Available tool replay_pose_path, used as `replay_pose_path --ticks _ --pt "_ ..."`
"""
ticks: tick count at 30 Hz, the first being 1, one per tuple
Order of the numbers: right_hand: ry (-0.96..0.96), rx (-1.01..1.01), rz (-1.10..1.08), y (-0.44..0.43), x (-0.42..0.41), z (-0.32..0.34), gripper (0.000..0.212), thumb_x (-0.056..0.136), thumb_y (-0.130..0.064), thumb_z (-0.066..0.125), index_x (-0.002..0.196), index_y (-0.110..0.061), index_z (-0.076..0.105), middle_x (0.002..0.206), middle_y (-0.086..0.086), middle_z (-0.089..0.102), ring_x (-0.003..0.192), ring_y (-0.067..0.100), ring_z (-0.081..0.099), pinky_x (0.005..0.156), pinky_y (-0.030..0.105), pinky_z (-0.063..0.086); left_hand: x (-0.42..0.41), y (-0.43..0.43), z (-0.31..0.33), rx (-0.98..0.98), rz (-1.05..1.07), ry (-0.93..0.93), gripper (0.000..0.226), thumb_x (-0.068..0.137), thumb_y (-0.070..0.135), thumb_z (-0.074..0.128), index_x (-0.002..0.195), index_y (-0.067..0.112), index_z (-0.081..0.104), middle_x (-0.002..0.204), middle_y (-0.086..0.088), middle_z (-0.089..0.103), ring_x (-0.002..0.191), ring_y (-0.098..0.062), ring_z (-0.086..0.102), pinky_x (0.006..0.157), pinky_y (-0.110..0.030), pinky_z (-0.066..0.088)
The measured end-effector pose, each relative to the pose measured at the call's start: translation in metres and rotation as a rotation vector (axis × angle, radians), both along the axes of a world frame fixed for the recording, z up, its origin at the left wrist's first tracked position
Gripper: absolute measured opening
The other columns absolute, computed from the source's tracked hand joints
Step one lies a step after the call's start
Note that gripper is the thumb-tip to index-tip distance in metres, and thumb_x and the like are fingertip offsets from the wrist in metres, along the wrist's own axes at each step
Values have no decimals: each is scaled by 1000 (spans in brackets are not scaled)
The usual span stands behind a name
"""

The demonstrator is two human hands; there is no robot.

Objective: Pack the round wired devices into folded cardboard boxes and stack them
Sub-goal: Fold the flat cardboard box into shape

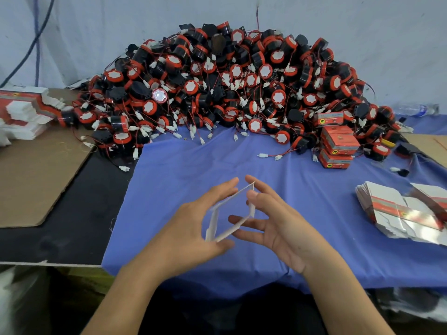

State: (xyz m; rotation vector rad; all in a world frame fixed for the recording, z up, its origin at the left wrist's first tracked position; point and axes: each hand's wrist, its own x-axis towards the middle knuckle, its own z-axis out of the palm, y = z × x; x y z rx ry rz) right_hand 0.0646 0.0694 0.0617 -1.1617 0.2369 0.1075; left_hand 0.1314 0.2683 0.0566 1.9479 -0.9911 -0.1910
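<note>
Head view is showing me a blue cloth (pixel 183 165) lying across the table, with the pile of devices (pixel 229 93) heaping along its far edge against the wall. Flat boxes (pixel 396 211) are lying fanned at the right, and packed boxes (pixel 338 146) are standing stacked at the pile's right foot. Over the near cloth, I am watching one box (pixel 214 222) being held as an open, diamond-shaped sleeve between both hands. The left hand (pixel 191 228) is gripping its left side between fingers and thumb. The right hand (pixel 283 226) is pinching its upper right corner, its other fingers spread.
</note>
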Motion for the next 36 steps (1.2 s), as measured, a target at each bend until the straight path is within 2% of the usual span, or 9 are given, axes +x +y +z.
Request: replay_pose_path --ticks 4,9,11,14,17,21,25,31,36 --pt "13 -28 -49 -5 -3 -3 47 79 -45 79 124 -32 74 123 -7 67 105 40 73 85 43 61 0 -1 -16 -221 127 6 73 82 34 85 143 49 48 138 24 60 131 -4 56 106 -30 48" --pt "83 -136 33 -6 -8 0 58 84 -67 65 129 -30 69 133 4 68 113 37 71 89 50 59 -7 -14 -25 -507 158 217 67 81 26 84 138 41 52 133 13 60 126 -19 59 88 -23 54" --pt "94 -158 63 -5 -9 1 68 82 -78 58 133 -34 65 131 4 70 115 34 71 92 54 58 -11 -17 -26 -489 109 270 61 86 25 79 136 44 50 133 13 58 127 -17 57 85 -20 55" --pt "142 -25 30 0 -9 6 80 76 -81 63 126 -19 70 119 10 70 106 39 72 90 63 57 -15 -16 -26 -428 32 247 53 90 32 77 134 45 51 136 17 56 131 -10 52 89 -15 51" --pt "192 122 23 0 -10 10 85 73 -77 70 122 -8 71 118 18 59 94 42 72 83 65 56 -13 -14 -22 -397 13 237 55 81 40 82 128 48 55 132 17 58 129 -9 54 95 -12 46" --pt "164 241 64 0 -12 14 74 76 -53 82 130 -5 66 125 20 53 107 51 67 86 62 56 -5 -5 -20 -354 28 195 59 76 31 89 124 41 58 127 13 61 125 -12 57 97 -13 45" --pt "117 168 86 2 -13 13 47 81 -25 78 125 -8 70 124 19 57 104 50 69 84 53 59 1 0 -20 -367 46 177 61 72 25 92 124 30 60 124 6 63 122 -17 59 96 -17 48" --pt "100 -38 153 0 -12 15 45 85 -21 60 129 -24 69 139 18 56 112 39 70 91 56 58 -3 -1 -18 -344 36 173 61 72 29 90 125 42 64 130 8 64 127 -16 58 100 -18 47" --pt "107 -81 139 -5 -10 14 40 85 -16 55 121 -18 74 105 7 73 102 37 74 87 53 60 -5 -1 -15 -220 -4 111 54 81 31 82 130 42 63 133 20 59 130 -3 53 101 -8 38"
